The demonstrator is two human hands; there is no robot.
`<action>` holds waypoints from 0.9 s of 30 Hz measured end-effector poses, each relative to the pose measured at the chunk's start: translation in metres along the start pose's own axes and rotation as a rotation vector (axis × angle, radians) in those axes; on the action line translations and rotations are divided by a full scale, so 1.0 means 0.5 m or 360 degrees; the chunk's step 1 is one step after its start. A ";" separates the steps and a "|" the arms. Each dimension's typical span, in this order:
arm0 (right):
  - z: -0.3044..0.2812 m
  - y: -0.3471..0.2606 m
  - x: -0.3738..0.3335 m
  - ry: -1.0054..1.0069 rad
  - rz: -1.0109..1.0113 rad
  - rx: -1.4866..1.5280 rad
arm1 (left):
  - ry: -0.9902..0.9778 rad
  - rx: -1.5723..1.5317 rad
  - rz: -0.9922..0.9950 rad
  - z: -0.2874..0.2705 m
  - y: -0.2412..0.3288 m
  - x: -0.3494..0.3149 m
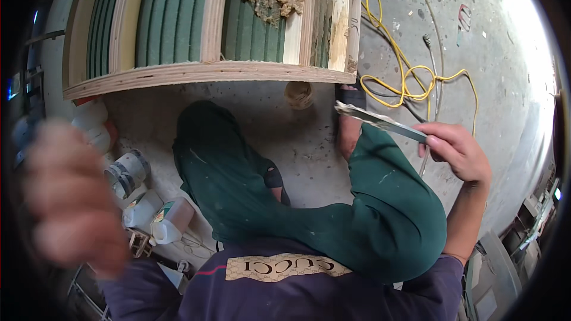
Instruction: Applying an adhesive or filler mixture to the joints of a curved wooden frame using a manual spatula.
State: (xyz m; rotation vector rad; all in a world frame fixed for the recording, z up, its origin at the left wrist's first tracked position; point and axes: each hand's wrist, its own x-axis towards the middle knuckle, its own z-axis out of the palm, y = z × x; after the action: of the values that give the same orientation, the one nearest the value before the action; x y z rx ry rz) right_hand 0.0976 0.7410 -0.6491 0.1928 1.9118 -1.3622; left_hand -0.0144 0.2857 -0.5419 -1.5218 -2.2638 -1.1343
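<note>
Pinching a smeared flat strip point(383, 122) in the nearer right hand point(460, 151) by the right corner of the wooden frame point(208, 72), lengthwise leftward from that hand toward the frame's near edge, with the blurred left hand point(77, 199), grip impossible to tell, off its left corner.

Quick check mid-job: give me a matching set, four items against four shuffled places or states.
1. Right hand
2. Left hand
3. Yellow cable
4. Round tub

A. Looped on the floor, right of the wooden frame
B. Gripping a flat strip smeared at its tip
C. Tan, by the frame's near edge
D. Blurred, at the view's left

Pairs: 1-B, 2-D, 3-A, 4-C
</note>
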 end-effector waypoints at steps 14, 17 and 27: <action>0.183 0.057 0.248 0.0105 -0.0485 -0.1421 | -0.1019 0.0262 -0.1088 0.595 -0.305 -0.332; 0.210 0.047 0.264 0.0041 -0.0491 -0.1617 | -0.1084 0.0175 -0.1203 0.609 -0.309 -0.342; 0.263 0.128 0.336 0.0150 -0.0916 -0.1859 | -0.0989 -0.0164 -0.1194 0.643 -0.282 -0.363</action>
State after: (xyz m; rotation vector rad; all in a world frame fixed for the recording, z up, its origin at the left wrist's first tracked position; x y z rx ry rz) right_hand 0.0790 0.6050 -0.8248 -0.9251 2.6230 -0.3306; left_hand 0.0283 0.3493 -0.9294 -1.1739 -3.4348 -1.0124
